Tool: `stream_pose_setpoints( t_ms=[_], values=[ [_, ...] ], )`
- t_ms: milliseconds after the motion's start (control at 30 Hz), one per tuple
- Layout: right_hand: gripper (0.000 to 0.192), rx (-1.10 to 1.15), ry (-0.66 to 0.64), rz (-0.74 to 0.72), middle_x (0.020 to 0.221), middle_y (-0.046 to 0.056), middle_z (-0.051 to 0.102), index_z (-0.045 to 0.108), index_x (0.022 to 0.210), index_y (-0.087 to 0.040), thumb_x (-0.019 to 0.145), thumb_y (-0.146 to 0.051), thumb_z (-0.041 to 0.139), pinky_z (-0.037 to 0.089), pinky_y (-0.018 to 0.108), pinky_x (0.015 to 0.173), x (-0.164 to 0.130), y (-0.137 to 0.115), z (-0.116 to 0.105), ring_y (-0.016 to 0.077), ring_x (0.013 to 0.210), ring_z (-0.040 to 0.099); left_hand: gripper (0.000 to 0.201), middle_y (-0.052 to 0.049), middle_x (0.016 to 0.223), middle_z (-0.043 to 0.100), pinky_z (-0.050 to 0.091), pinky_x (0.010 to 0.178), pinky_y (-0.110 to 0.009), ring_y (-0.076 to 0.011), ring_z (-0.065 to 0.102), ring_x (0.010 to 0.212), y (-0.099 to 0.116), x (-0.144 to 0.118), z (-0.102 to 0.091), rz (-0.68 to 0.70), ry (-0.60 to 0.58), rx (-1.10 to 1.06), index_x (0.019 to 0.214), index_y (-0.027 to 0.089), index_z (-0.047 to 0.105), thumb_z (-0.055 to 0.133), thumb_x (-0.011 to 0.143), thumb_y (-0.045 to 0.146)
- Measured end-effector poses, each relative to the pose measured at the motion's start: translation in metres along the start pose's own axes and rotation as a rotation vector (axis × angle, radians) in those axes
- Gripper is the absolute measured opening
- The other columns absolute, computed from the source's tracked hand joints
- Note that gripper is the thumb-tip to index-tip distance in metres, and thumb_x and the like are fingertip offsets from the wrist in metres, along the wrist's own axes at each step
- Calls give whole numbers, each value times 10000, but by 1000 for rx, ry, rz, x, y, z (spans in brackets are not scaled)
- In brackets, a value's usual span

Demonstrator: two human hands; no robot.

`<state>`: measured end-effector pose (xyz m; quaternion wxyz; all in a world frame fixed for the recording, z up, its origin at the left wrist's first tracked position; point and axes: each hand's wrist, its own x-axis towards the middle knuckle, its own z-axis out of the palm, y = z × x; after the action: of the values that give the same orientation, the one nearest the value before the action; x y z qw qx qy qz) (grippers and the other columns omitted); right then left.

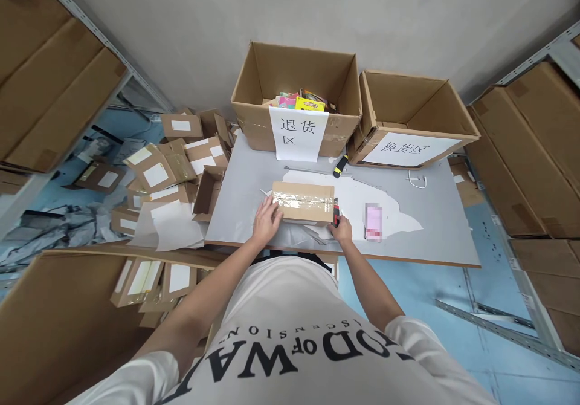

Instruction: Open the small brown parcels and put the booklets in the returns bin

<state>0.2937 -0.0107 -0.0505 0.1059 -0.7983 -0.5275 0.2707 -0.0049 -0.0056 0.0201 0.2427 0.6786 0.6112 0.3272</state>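
A small cardboard box with clear tape along its top lies on the grey table, its long side towards me. My left hand grips the box's left end, fingers bent over its edge. At the right end, my right hand is closed around a red-and-black box cutter, which sits close against the box's side; its blade cannot be made out. Under and around the box lies a sheet of white paper with a torn edge. To the right rests a pink, blurred-out phone-like object.
Two large open cartons with paper signs stand at the back: the left carton holds colourful packages, the right carton sits beside it. A yellow-and-black tool lies before them. Many small boxes pile up left; shelves flank the right.
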Motion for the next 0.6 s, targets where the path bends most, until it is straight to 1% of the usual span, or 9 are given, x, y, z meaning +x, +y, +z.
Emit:
stream_pose_setpoints(
  t_ms=[133,167,233,333,433,533,600],
  values=[
    [549,-107,-60,85,1168,151,554,492,1160,-183,702,-415,687,466,383,851,6,-9,6,298,1086,566,489,-129,1503,326,150,1151,-486,-280,237,1413,12,-16,4,192,-213,187,1336,176,487,464,890,373],
    [552,-132,-69,98,1172,150,543,477,1161,-189,703,-412,688,468,390,845,7,-11,7,302,1086,563,516,-136,1510,311,139,1150,-489,-284,223,1418,14,-18,5,217,-252,226,1361,168,459,465,887,373],
    [534,-173,-83,114,1181,150,524,449,1161,-195,717,-383,678,467,407,839,10,-14,7,307,1087,559,556,-148,1514,296,127,1149,-489,-290,205,1422,16,-20,7,235,-294,296,1393,160,417,471,881,372],
    [486,-194,-104,122,1182,166,518,424,1162,-188,744,-310,640,462,427,845,13,-16,7,310,1071,572,575,-147,1507,314,131,1149,-470,-286,218,1418,15,-19,7,247,-307,350,1409,167,396,473,878,371],
    [486,-125,-95,118,1155,183,549,422,1173,-165,740,-265,618,466,415,844,15,-15,3,304,1031,597,582,-145,1497,336,143,1147,-455,-289,245,1407,14,-17,6,263,-294,362,1408,171,400,483,871,377],
    [511,35,-20,110,1093,162,606,396,1235,-142,762,-248,558,479,384,832,20,-11,-10,279,986,621,608,-158,1486,349,143,1142,-462,-303,262,1397,14,-18,7,266,-274,361,1411,158,394,504,855,378],
    [543,135,78,58,1079,161,622,340,1310,-111,798,-229,478,484,374,831,24,-11,-25,265,970,628,634,-164,1487,345,136,1140,-468,-312,259,1396,13,-19,9,266,-268,359,1419,153,380,521,843,376]
  ],
)
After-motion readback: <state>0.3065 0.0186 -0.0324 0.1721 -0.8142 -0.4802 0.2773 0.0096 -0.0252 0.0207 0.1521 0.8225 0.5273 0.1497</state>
